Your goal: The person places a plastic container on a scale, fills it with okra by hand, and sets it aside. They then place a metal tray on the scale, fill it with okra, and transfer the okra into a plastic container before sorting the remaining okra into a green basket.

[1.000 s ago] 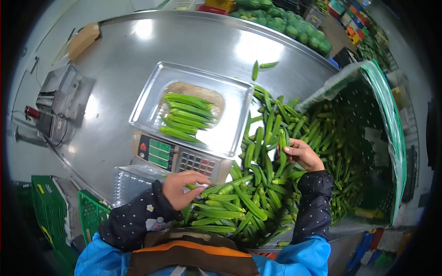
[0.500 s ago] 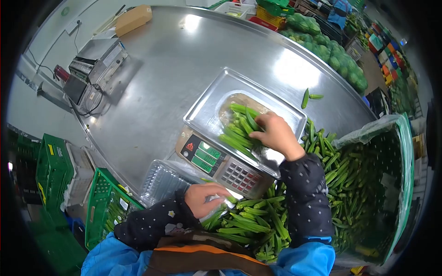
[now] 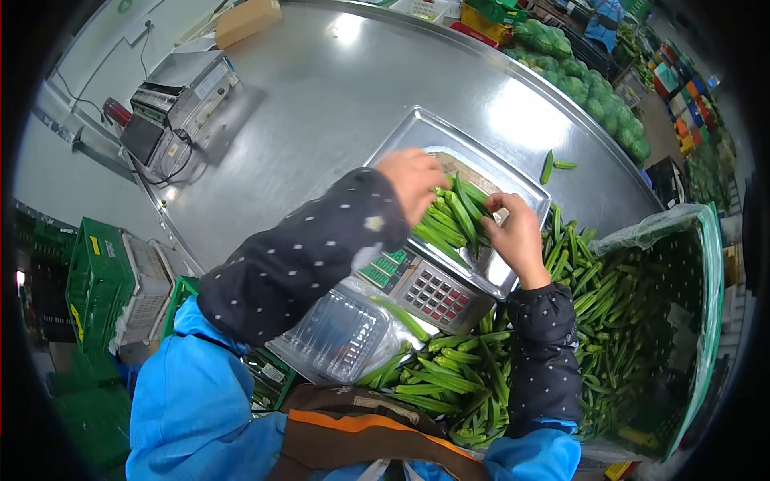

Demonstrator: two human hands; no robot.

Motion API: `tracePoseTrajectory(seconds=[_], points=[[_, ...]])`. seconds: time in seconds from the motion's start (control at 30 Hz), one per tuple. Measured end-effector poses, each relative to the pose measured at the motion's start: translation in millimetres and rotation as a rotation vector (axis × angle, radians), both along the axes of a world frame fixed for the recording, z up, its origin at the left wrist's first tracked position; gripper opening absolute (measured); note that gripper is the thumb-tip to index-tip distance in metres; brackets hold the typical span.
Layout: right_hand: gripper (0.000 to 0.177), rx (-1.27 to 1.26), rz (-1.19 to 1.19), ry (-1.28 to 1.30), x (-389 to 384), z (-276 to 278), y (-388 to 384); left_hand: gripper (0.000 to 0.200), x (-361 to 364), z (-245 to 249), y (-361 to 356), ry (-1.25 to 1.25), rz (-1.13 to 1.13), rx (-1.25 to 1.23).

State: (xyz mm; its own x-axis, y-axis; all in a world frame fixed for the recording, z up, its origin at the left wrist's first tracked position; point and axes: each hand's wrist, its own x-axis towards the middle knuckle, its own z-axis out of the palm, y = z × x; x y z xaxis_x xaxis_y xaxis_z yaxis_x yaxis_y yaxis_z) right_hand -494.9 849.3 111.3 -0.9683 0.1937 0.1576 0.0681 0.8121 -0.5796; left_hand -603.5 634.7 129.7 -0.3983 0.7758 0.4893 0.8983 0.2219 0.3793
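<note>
A pile of green okra point(image 3: 451, 223) lies on the steel pan point(image 3: 417, 120) of a digital weighing scale point(image 3: 433, 290). My left hand point(image 3: 411, 183) has its fingers curled onto the far left end of this pile; some fingertips are hidden. From the right, my right hand point(image 3: 517, 238) bends its thumb and fingers against the okra's other side. Loose okra point(image 3: 449, 377) is heaped in front of the scale. Clear plastic trays point(image 3: 333, 333) stand at the scale's near left, with a single okra point(image 3: 401, 318) beside them. My left sleeve covers part of the display.
At the right, a green crate point(image 3: 706, 321) lined with plastic spills okra toward the scale. Two okra pods point(image 3: 548, 166) lie on the steel table point(image 3: 313, 104) behind the pan. A wrapping machine point(image 3: 180, 112) stands at the left, and stacked crates point(image 3: 100, 280) sit below it.
My left hand has left the near okra by the plastic trays and reached across to the pile on the pan. My right hand has shifted to the pile's right side.
</note>
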Motion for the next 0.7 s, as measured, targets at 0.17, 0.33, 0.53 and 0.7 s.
tracePoseTrajectory(seconds=[0.17,0.33,0.53,0.7], points=[[0.034,0.124,0.004,-0.074,-0.8,-5.7,-11.1,0.022,4.6,-14.7,39.6,0.141,-0.095,-0.201],[0.03,0.085,-0.044,-0.07,2.4,-10.4,-14.3,0.018,3.9,-37.4,49.5,0.287,-0.153,-0.205],[0.021,-0.027,-0.076,-0.05,2.6,-19.5,-3.2,0.018,10.5,-36.1,37.1,0.303,-0.178,-0.054],[0.02,-0.153,0.063,0.048,15.4,-8.5,-7.8,0.022,19.0,-35.4,9.2,0.207,-0.132,-0.058]])
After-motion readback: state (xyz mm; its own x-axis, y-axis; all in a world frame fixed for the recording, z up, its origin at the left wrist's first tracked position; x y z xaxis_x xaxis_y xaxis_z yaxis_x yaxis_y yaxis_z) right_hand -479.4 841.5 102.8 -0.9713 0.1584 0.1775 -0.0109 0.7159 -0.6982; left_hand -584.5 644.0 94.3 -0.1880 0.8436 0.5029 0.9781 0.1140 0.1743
